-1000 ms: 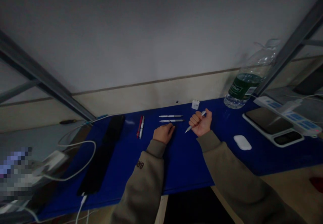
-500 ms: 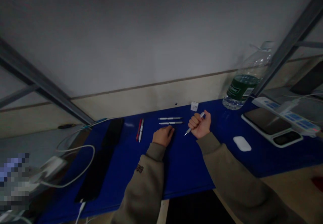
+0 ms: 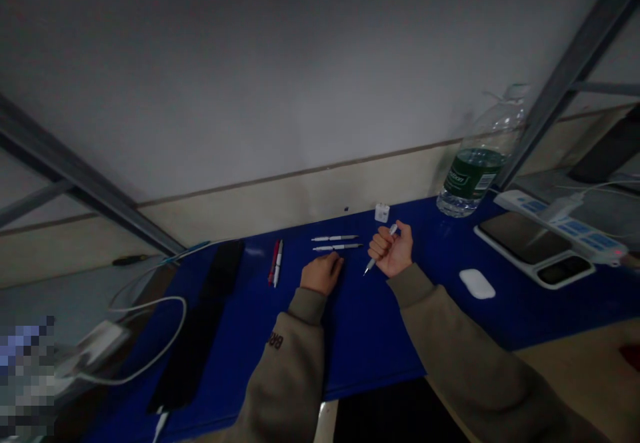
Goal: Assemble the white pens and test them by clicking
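Note:
My right hand (image 3: 393,251) is closed round a white and grey pen (image 3: 371,264), whose tip points down and to the left. My left hand (image 3: 321,273) rests on the blue table (image 3: 370,336) with its fingers curled; what is under them is hidden. Just beyond it, two white and grey pens lie side by side, a farther one (image 3: 335,238) and a nearer one (image 3: 338,247). To the left lie a red pen (image 3: 273,262) and a white pen (image 3: 279,264), close together.
A white charger cube (image 3: 382,212) is near the wall. Right of my hands are a white case (image 3: 477,284), a large water bottle (image 3: 473,173), a white device with a dark top (image 3: 525,238) and a power strip (image 3: 565,223). Black objects (image 3: 193,336) and a looping cable lie left.
The camera view has shifted slightly. My right hand still holds the pen, and my left hand stays beside the two pens. The pens on the table lie as before.

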The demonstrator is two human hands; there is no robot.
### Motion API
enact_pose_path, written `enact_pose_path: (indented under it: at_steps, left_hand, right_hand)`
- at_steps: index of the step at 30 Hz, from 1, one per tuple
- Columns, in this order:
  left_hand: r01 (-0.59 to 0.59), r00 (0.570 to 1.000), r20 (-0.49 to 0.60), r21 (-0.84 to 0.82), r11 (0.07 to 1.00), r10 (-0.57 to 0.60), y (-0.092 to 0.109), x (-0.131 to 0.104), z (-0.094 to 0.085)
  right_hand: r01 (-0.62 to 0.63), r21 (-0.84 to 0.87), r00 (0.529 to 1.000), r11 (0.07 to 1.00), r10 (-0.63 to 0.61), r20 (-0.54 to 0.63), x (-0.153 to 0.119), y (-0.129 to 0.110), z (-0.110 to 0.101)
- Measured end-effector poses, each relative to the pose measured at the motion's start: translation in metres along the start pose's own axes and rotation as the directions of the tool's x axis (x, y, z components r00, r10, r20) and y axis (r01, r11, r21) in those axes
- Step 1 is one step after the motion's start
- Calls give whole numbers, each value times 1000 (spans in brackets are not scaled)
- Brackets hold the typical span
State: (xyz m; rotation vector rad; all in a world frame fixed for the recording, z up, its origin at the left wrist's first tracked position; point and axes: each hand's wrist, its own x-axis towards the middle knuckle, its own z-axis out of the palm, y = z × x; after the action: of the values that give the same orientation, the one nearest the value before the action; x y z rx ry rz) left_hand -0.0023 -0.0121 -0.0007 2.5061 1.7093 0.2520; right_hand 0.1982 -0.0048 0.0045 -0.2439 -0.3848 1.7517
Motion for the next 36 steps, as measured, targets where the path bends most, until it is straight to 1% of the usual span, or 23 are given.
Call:
enact_pose_path:
  at_steps: [9, 13, 15, 18, 20, 22, 25, 27, 29, 31, 33, 34, 36]
  left_hand:
    - [-6, 1000, -2, -2, 1000, 6, -1, 0, 1]
    - [9, 1000, -8, -18, 1000, -9, 0, 1, 0]
    - [-10, 999, -32, -73, 997, 8, 3, 0, -2]
    - [-105, 993, -71, -220, 970, 92, 11, -3, -5]
    - [-163, 986, -86, -322, 933, 143, 17, -4, -6]
    - [-189, 982, -84, -400, 897, 170, 23, -6, -5]
    - [-199, 979, -56, -494, 846, 198, 28, -6, -1]
    - [-179, 982, -46, -565, 805, 186, 28, -4, 2]
    - [-128, 991, -55, -653, 747, 121, 26, -1, 4]
    - [-72, 997, -74, -744, 665, 25, 22, 2, 6]
    - [-33, 994, -87, -824, 566, -68, 15, 6, 6]
    - [-20, 989, -91, -859, 512, -113, 12, 8, 6]
    - [0, 974, -85, -925, 379, -209, 4, 11, 5]
  right_hand:
    - [-26, 39, 999, 999, 27, -30, 2, 1, -3]
    - [-49, 58, 998, 997, 50, -24, 3, 1, -1]
    - [-43, 54, 999, 998, 44, -20, 3, 1, 1]
    - [-45, 42, 999, 998, 46, -24, 2, 1, 1]
    - [-56, 31, 998, 998, 57, -30, 2, 2, 1]
    - [-52, 20, 998, 998, 53, -27, 2, 4, 2]
    - [-31, -7, 1000, 999, 31, 2, 4, 8, 5]
    - [-15, -34, 1000, 999, 16, 8, 6, 11, 8]
    - [11, -86, 1000, 996, -13, -18, 10, 15, 9]
    - [63, -194, 992, 979, -82, -93, 14, 19, 7]
    - [130, -352, 963, 927, -202, -177, 16, 22, 2]
    - [158, -431, 945, 888, -263, -196, 17, 23, -1]
    - [177, -547, 929, 818, -323, -183, 17, 24, -7]
